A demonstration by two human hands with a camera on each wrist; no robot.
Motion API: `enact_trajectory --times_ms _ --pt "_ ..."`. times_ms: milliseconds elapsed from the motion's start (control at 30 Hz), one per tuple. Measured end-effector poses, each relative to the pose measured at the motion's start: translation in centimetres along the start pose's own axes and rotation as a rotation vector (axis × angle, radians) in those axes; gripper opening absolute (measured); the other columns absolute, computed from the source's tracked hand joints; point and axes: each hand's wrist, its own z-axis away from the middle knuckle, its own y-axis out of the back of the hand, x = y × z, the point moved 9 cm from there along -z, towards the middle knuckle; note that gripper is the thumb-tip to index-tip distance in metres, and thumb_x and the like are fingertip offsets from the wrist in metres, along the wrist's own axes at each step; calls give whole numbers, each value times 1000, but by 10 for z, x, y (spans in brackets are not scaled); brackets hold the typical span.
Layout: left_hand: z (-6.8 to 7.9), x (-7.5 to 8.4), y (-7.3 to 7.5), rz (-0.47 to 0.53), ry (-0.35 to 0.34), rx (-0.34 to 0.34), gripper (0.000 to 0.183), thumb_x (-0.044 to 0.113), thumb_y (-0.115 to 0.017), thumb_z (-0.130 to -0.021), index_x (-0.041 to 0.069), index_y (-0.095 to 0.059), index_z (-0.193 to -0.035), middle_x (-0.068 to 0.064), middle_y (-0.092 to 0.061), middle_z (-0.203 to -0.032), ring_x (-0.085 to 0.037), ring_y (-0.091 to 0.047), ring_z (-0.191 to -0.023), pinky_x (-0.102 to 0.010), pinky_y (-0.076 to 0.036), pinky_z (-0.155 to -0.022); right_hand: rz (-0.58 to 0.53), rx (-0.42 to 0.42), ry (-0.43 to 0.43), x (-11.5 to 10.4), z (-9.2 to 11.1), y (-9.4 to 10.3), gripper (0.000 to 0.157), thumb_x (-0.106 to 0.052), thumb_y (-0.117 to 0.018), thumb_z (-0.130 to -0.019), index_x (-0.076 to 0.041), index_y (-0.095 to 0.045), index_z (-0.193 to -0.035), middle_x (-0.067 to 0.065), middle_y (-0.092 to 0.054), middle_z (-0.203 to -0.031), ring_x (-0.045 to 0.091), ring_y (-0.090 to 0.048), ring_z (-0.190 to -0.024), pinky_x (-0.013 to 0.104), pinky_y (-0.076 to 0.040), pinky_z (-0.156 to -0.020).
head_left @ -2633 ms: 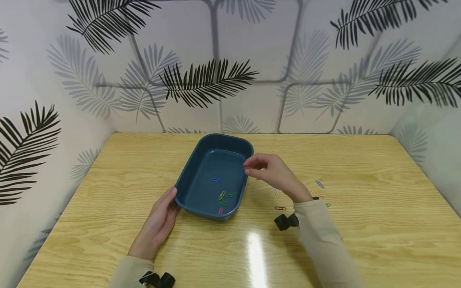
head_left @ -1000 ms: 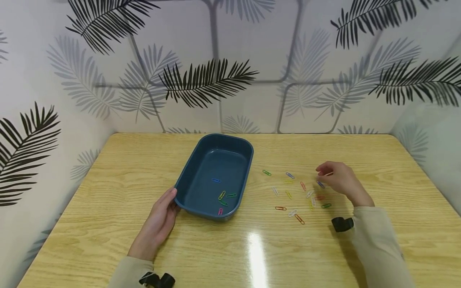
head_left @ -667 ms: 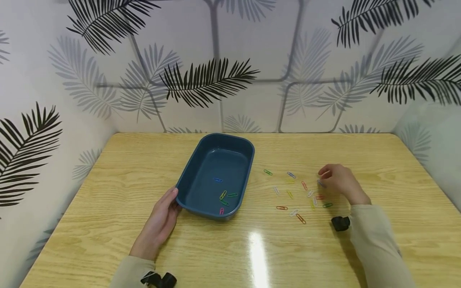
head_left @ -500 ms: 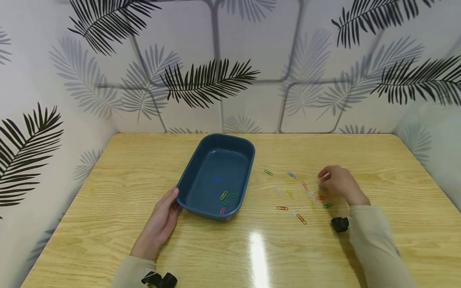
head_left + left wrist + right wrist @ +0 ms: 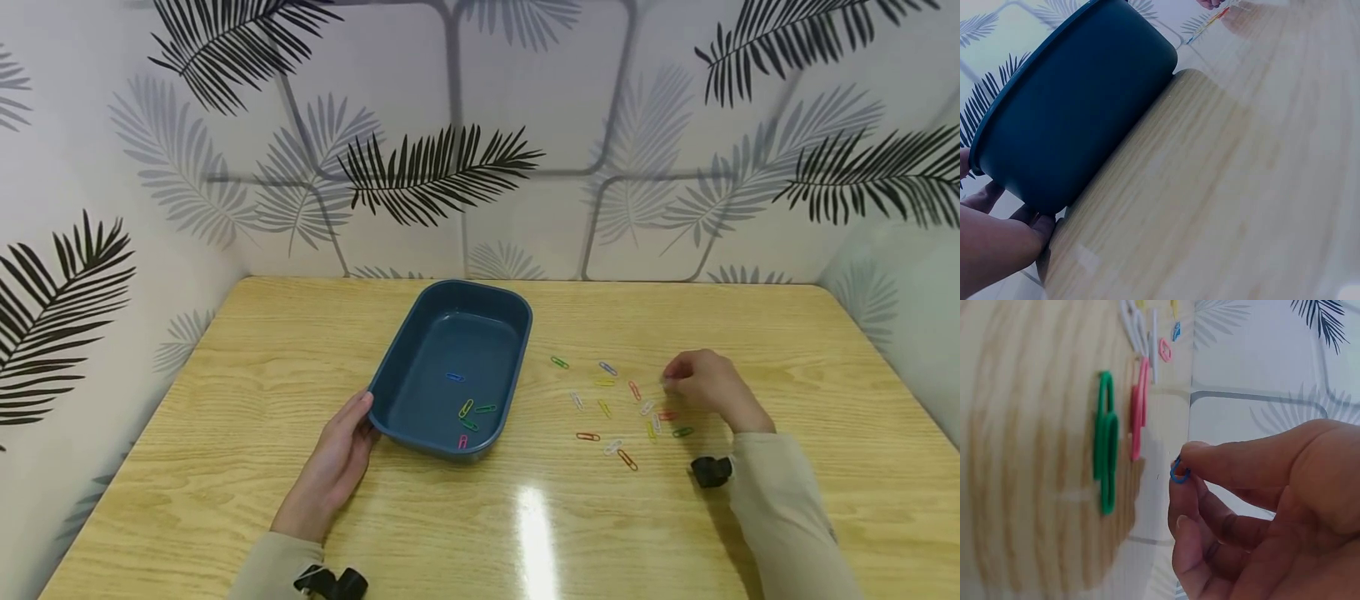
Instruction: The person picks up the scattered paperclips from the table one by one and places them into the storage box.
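On the left, the left hand point(image 5: 336, 454) holds the tub point(image 5: 398, 354) by its near left corner, thumb at the rim and the other fingers low against the side. That grip looks right to us: light, steadying, and clear of the opening. The tub sits on the worktop point(image 5: 300, 333), and the inner clips point(image 5: 466, 408), five in all, lie flat and mostly towards its near end.

Right of it are scattered the loose clips point(image 5: 604, 408), some apart, some nearly touching. We should watch the green clip point(image 5: 682, 432) and the red clip point(image 5: 667, 416), both close to the right hand point(image 5: 708, 385); a dragged palm could sweep them aside.

Farthest right, that hand pinches a blue clip point(image 5: 1178, 480) between thumb and forefinger, with little more than one loop showing. We cannot tell whether it is quite off the worktop. For a wire this thin we would squeeze with the very tips, firmly enough that it cannot pivot, raise it straight up rather than slide it, and tuck the other fingers in.

As for brands, labels or writing, we can read none on the tub or clips; the wall point(image 5: 525, 100) bears leaves and lines, no lettering.
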Motion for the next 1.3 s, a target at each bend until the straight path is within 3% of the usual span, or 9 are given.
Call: enact_trajectory --times_ms 800,1067,1300 --pt "0 1 0 -12 -10 7 50 21 -38 -107 -7 -26 -147 1 -50 -125 -8 -46 -115 -24 -34 -99 -86 1 -34 0 -1 0 12 -7 -61 -91 3 -66 -94 15 -63 -89 31 -55 -84 42 -44 -71" --pt "0 1 0 0 -17 12 49 21 -39 -107 -7 -28 -146 2 -53 -122 -8 -47 -114 -24 -35 -97 -197 31 -73 -3 2 5 20 -10 -61 -92 6 -63 -104 17 -62 -96 26 -58 -82 33 -48 -67" --pt "0 1 0 0 -21 14 48 21 -40 -106 -7 -29 -144 2 -53 -121 -9 -47 -113 -24 -35 -97 -349 58 -44 -17 5 6 22 -7 -61 -94 10 -60 -107 17 -63 -95 31 -64 -86 40 -55 -75"
